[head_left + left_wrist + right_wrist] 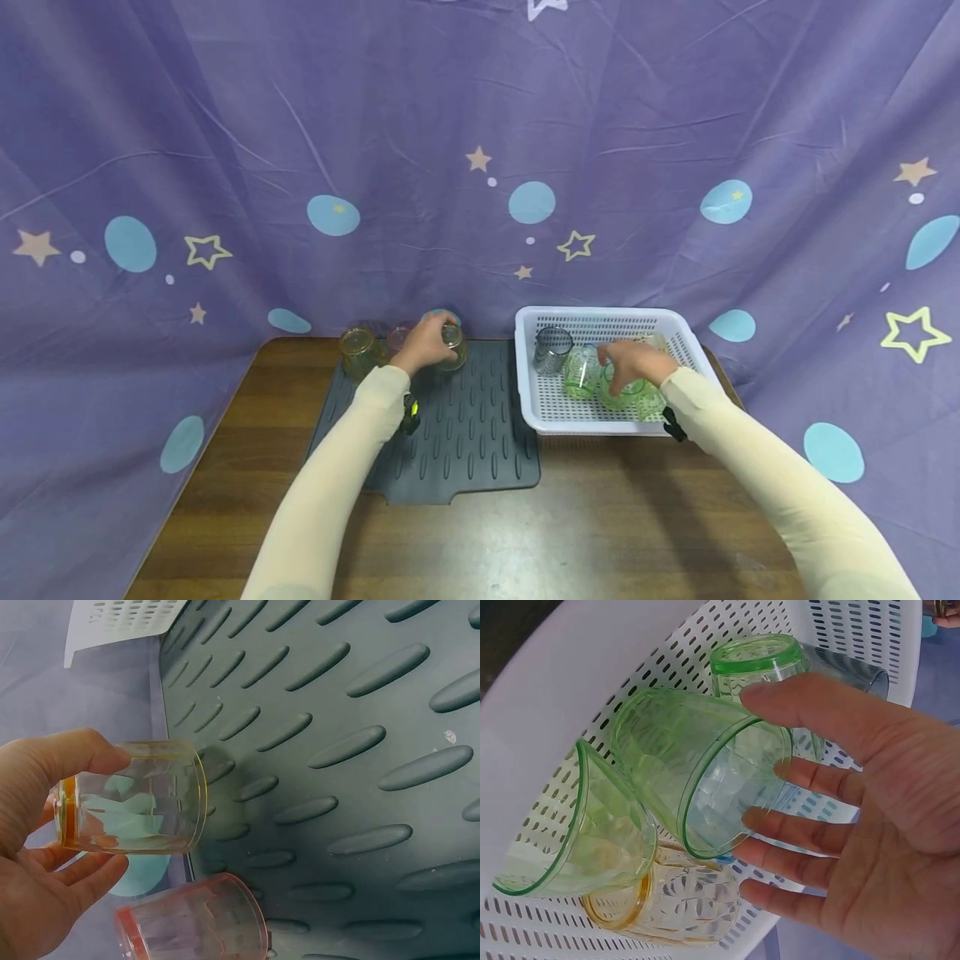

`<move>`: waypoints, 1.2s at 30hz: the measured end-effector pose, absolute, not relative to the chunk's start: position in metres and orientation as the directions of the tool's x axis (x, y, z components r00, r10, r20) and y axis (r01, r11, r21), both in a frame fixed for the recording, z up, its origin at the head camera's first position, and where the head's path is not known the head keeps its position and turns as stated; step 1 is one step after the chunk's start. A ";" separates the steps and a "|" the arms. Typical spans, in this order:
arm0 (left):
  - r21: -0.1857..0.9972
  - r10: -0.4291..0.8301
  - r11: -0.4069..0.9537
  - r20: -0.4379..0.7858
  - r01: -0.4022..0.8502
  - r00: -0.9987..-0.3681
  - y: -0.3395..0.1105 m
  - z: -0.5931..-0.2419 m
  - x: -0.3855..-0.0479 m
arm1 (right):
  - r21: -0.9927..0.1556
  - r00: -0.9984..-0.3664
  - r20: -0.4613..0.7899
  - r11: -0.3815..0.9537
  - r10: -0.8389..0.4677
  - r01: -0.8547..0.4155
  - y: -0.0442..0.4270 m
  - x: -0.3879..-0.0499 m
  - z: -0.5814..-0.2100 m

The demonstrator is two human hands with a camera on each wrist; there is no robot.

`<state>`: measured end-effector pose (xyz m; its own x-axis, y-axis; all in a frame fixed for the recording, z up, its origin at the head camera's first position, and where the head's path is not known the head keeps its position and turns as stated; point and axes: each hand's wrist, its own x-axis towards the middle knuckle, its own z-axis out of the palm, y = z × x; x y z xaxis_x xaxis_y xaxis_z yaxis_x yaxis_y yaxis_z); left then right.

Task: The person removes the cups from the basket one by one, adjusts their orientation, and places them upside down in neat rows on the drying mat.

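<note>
My left hand [425, 342] holds a clear glass with a yellow tint [146, 799] at the back of the grey ribbed mat [472, 446]. Thumb and fingers curl round its base end, and its rim faces down toward the mat; whether they touch is unclear. Beside it, a pink-tinted glass [199, 919] stands rim down. Over the white basket [527, 400], my right hand [637, 362] has its fingers spread at the rim of a green glass [656, 742]. The fingertips lie at or very near that rim, thumb apart from them.
A larger amber glass [362, 357] stands at the mat's back left. Inside the basket are also a grey glass [553, 350], a green-based clear glass [757, 656], another green glass [607, 840] and a yellow-rimmed clear glass [694, 904]. A purple curtain [420, 275] hangs behind the wooden table [585, 525].
</note>
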<state>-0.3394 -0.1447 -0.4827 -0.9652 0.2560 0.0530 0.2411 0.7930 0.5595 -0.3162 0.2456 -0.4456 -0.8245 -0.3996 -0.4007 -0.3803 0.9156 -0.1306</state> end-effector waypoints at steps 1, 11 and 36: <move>0.556 0.256 0.796 0.050 0.240 -0.965 -0.144 -0.483 -0.340 | -0.129 -0.825 -0.402 0.916 -0.398 -0.379 0.246 -0.317 -0.446; 0.510 0.241 0.834 0.007 0.210 -0.971 -0.142 -0.490 -0.346 | -0.115 -0.824 -0.431 0.928 -0.368 -0.354 0.247 -0.319 -0.449; 0.517 0.232 0.838 -0.050 0.174 -0.971 -0.145 -0.506 -0.350 | -0.012 -0.809 -0.492 0.931 -0.322 -0.364 0.237 -0.308 -0.450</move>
<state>-0.3504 -0.1451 -0.5062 -0.9713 0.2325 -0.0504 0.1739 0.8384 0.5165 -0.3080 0.2367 -0.4497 -0.8087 -0.3222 -0.4921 -0.3636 0.9315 -0.0123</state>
